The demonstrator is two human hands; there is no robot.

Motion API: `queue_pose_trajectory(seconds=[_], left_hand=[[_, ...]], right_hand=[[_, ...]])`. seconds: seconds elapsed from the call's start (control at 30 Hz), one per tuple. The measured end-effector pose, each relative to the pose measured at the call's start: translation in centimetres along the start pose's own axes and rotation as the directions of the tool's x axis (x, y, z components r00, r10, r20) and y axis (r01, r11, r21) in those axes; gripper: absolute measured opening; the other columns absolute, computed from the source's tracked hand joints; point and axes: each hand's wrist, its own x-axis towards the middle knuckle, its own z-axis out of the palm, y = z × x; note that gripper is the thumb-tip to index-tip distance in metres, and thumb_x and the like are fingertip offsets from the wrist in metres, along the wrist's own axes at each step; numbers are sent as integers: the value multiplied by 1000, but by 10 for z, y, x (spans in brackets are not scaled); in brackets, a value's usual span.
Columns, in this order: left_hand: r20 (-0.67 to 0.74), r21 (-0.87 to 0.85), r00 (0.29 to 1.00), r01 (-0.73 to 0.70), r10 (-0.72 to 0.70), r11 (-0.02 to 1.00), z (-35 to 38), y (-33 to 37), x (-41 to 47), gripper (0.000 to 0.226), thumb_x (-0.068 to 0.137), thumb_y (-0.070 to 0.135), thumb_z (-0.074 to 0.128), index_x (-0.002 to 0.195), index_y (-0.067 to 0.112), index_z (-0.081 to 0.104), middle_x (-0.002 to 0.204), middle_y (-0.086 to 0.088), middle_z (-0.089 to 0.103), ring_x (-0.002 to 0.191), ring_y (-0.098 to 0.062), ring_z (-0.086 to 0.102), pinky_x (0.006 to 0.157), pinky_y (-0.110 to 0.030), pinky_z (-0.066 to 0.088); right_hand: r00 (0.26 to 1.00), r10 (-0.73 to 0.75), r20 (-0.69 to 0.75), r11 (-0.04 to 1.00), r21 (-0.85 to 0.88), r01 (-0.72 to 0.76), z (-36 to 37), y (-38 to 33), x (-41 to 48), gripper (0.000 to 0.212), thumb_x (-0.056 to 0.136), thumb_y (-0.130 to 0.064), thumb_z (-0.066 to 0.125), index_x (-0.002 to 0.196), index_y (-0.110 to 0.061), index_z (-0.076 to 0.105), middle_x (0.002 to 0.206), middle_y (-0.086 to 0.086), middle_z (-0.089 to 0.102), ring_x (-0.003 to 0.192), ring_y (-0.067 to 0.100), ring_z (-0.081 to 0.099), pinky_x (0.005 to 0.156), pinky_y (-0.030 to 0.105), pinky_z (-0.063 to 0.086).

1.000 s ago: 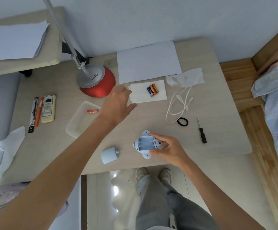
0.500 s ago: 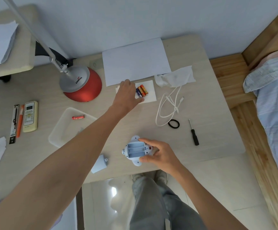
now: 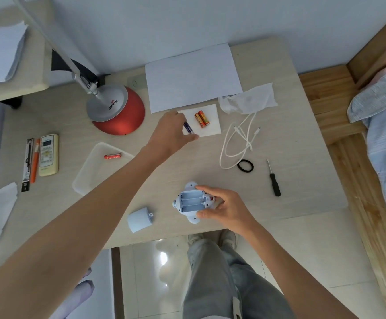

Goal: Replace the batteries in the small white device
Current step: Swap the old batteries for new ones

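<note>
Battery (image 3: pixel 188 128), purple, upper centre: pinched by left hand (image 3: pixel 171 132) at napkin (image 3: pixel 212 127) edge; device (image 3: pixel 191 201), lower centre: gripped by right hand (image 3: pixel 224 204)

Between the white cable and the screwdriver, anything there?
Head view: a black hair tie lies between the white cable and the screwdriver, close by the cable's loop, clear of the screwdriver.

Red lamp (image 3: pixel 118 111), remote (image 3: pixel 48 154), white cable (image 3: pixel 248 143) and hair tie (image 3: pixel 245 160) share the desk (image 3: pixel 279 139).

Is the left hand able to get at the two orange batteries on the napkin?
Likely yes: orange batteries lie uncovered beside the left hand, though it pinches a purple battery.
</note>
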Motion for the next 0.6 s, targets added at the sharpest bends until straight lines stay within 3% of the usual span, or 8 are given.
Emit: queue_pose_trajectory(seconds=[0.17,0.27,0.4,0.53,0.6], left_hand=[[-31,-44,1000,-3,1,999,-35,1,-71,40,83,44,90,101,12,74,98,-5,67,90,-24,64,83,-38,53],[32,-170,999,48,-43,984,-48,5,-116,40,80,24,94,114,12,77,99,-3,74,84,-18,71,82,-36,62],[125,-319,989,110,-73,941,-43,-1,-158,55,81,-5,84,131,15,77,97,1,79,81,-12,76,83,-26,65],[150,-335,984,139,-93,932,-30,-8,-182,49,86,-5,81,128,21,79,101,1,82,82,-12,76,80,-14,59],[167,-329,982,136,-84,934,-26,-9,-189,34,91,3,82,119,21,84,99,2,84,83,-15,77,80,-19,60]], right_hand=[[1000,-5,7,1000,-19,5,-1,-2,0,69,76,-33,99,140,-38,71,127,-12,76,116,14,71,101,40,61],[1000,-14,14,999,-37,15,-3,-3,1,69,76,-33,98,140,-38,71,127,-13,75,114,14,72,99,42,62],[1000,-17,15,999,-40,18,-3,-4,3,70,75,-34,99,139,-39,72,126,-12,77,114,12,73,102,42,61],[999,-16,29,999,-41,17,-4,-3,3,70,75,-31,99,139,-39,72,128,-11,77,116,12,73,103,40,61],[999,-15,30,999,-45,17,-4,-3,4,70,75,-31,99,139,-40,72,127,-10,77,114,12,73,102,39,61]])
